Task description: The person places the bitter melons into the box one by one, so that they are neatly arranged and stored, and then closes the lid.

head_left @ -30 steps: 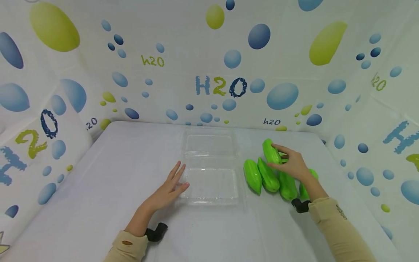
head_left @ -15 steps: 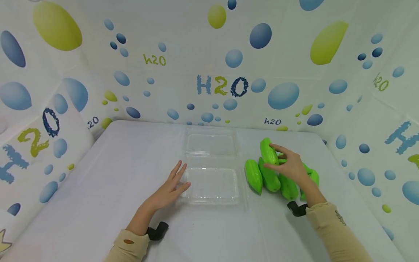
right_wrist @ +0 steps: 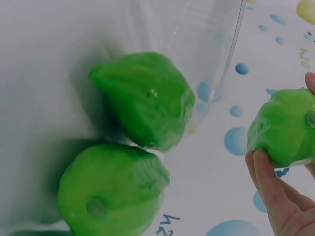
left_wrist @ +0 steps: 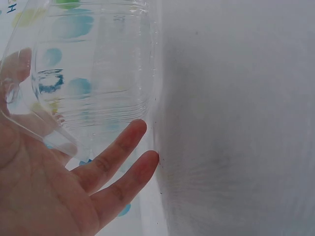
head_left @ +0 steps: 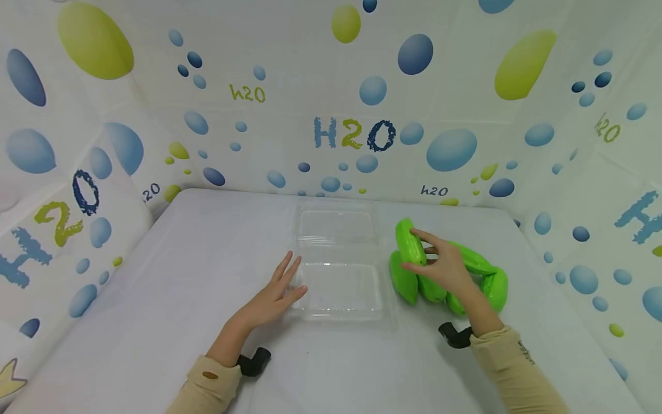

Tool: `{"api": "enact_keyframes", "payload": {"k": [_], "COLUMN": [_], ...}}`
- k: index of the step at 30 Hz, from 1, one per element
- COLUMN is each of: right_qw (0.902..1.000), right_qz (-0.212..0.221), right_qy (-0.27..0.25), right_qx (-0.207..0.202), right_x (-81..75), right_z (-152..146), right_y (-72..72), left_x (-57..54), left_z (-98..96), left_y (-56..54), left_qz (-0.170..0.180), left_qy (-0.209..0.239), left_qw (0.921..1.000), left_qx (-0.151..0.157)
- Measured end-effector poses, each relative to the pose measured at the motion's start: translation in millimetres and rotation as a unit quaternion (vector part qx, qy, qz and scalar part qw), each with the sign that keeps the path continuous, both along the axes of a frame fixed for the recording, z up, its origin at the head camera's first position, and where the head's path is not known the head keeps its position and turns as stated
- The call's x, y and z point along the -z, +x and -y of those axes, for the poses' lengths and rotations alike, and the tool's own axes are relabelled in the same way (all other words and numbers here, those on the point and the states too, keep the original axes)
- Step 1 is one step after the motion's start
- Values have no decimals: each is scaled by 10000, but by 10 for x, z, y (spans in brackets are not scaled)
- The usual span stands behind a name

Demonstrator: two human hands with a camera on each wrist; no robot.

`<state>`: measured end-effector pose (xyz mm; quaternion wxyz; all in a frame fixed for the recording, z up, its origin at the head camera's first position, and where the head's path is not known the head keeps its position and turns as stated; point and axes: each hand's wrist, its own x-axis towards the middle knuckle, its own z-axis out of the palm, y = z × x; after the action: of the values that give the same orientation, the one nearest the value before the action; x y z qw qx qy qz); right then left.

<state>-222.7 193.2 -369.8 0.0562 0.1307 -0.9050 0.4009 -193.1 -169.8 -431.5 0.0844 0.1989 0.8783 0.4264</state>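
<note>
In the head view your right hand (head_left: 445,267) is right of centre, its fingers clamped on a glossy green vegetable (head_left: 410,241) that tilts, its top end toward the upper left. That held piece overlaps the leftmost of the other green vegetables (head_left: 403,279), which lie bunched on the table (head_left: 222,230) beneath and around your hand. Just left of them, in the middle of the frame, sits the clear plastic container (head_left: 338,290) — opened out flat, one half behind the other. Your left hand (head_left: 271,296) is at the left edge of its nearer half, fingers straight and spread apart (whether they touch the plastic, I cannot tell). In the right wrist view your fingers pinch the held piece at the right edge, while two others fill the centre and lower left. A white backdrop (head_left: 289,103) with blue and green spots — and H2O lettering — spans the top of the head view.
</note>
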Motion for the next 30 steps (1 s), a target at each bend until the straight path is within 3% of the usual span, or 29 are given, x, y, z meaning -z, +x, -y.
{"api": "enact_keyframes", "payload": {"k": [12, 21, 30], "right_qw": [9998, 9996, 9981], "right_qz": [-58, 50, 35], "right_qy": [-170, -281, -570], "right_qx": [-54, -86, -234], "right_x": [42, 64, 104], "right_z": [178, 354, 455], "right_y": [14, 87, 70], "left_x": [-29, 6, 15], "left_z": [-18, 8, 12], "left_y": [-59, -9, -71], "left_qz": [51, 133, -43], "left_qy": [-88, -156, -175], "left_qw": [9998, 9997, 9997], "left_qx": [145, 98, 143]}}
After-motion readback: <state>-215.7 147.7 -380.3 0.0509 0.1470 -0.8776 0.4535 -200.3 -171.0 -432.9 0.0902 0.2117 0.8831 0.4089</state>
